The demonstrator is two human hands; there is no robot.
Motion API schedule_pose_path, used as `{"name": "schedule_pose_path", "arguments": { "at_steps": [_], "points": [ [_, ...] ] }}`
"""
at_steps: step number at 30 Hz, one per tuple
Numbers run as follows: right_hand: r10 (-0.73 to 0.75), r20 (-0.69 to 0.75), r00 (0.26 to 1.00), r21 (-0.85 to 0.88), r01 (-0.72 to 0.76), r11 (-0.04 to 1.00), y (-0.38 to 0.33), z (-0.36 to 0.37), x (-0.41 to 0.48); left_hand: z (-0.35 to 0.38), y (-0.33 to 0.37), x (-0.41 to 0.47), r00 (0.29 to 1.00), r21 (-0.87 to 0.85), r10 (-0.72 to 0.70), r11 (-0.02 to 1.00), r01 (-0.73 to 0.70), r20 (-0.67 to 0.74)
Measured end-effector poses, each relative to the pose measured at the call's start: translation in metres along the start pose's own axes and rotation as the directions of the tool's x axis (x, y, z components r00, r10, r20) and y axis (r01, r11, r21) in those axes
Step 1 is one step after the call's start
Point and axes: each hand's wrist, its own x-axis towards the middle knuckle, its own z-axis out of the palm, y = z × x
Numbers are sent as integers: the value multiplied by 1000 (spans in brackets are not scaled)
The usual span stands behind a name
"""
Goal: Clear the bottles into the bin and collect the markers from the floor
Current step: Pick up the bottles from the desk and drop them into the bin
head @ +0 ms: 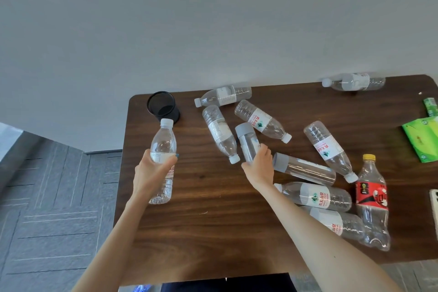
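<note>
My left hand point(151, 173) grips a clear water bottle point(163, 147) with a white cap, held upright over the left edge of the brown table point(201, 232). My right hand point(259, 166) is closed around a clear bottle with a wide grey cap point(246, 140), lifted at a tilt above the table's middle. Several more empty clear bottles lie on their sides across the table, among them a second grey-capped bottle point(304, 169) and a yellow-capped bottle with a red label point(372, 199) at the right. No bin or markers are in view.
A black mesh pen cup point(162, 106) stands at the table's far left corner. Green tissue packs point(422, 140) lie at the right edge, with a white object point(435, 206) below them. A grey wall rises behind; grey carpet tiles point(47, 208) cover the floor at left.
</note>
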Motion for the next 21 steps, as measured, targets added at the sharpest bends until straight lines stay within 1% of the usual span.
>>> {"name": "schedule_pose_path", "arguments": {
  "at_steps": [4,9,15,21],
  "points": [
    [-79,-58,995,126,86,988,-23,-12,-6,-6,-11,-3,1000,-11,-13,1000,13,-8],
    [-214,-34,976,160,217,963,-72,-11,-18,-22,-23,-6,999,-29,-21,999,20,-36],
    [-353,71,933,171,337,926,-127,17,-53,-59,-51,-6,993,-90,-58,995,50,-98],
    [-400,191,896,182,368,912,-173,63,-95,-108,-97,-1,980,-117,-126,987,108,-155]
  ]
}}
